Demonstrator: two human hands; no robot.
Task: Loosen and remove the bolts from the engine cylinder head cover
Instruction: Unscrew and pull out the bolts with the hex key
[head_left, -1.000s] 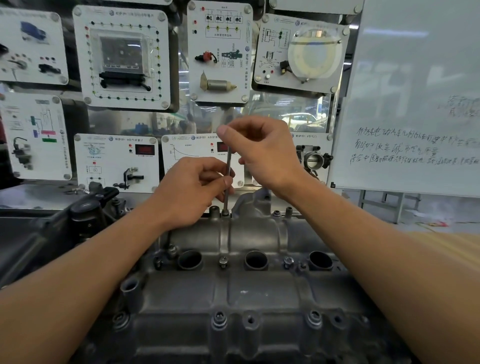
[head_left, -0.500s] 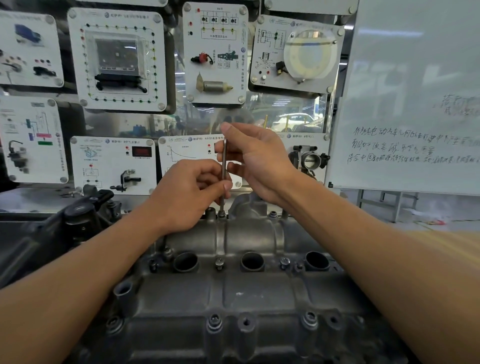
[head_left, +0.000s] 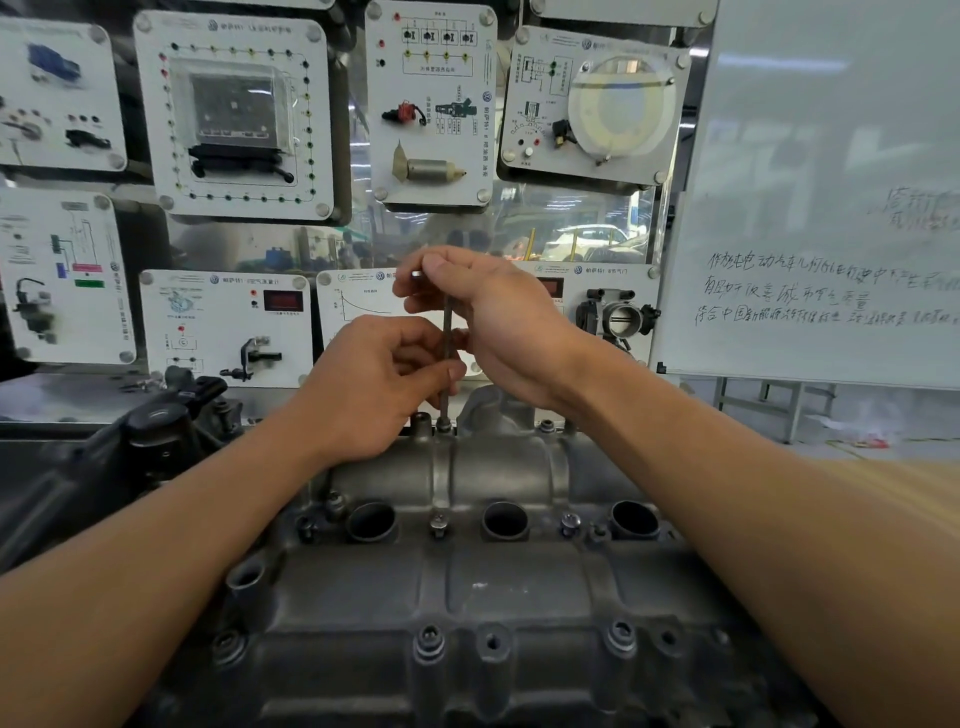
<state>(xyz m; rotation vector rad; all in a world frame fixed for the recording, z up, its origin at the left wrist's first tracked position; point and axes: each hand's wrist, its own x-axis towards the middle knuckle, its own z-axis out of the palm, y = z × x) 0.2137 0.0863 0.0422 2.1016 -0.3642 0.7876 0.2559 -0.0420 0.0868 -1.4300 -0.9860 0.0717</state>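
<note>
The grey cast cylinder head cover (head_left: 498, 577) fills the lower middle of the head view. A thin metal key tool (head_left: 445, 332) stands upright with its tip in a bolt (head_left: 443, 425) on the cover's far edge. My right hand (head_left: 493, 322) pinches the tool's top end between thumb and fingers. My left hand (head_left: 379, 384) pinches the shaft lower down, just above the bolt. More bolts sit in the cover: one in the middle row (head_left: 439, 522), another to its right (head_left: 570, 521), and several along the near edge (head_left: 429, 638).
Three open round wells (head_left: 503, 519) run across the cover. A black engine part (head_left: 161, 421) stands at the left. White training panels (head_left: 231, 119) cover the wall behind, with a throttle body (head_left: 618, 314) mounted on one. A whiteboard (head_left: 831, 208) stands at the right.
My right hand has turned at the top of the tool, thumb now over its end. My left hand stays on the shaft. The tool remains upright in the far bolt.
</note>
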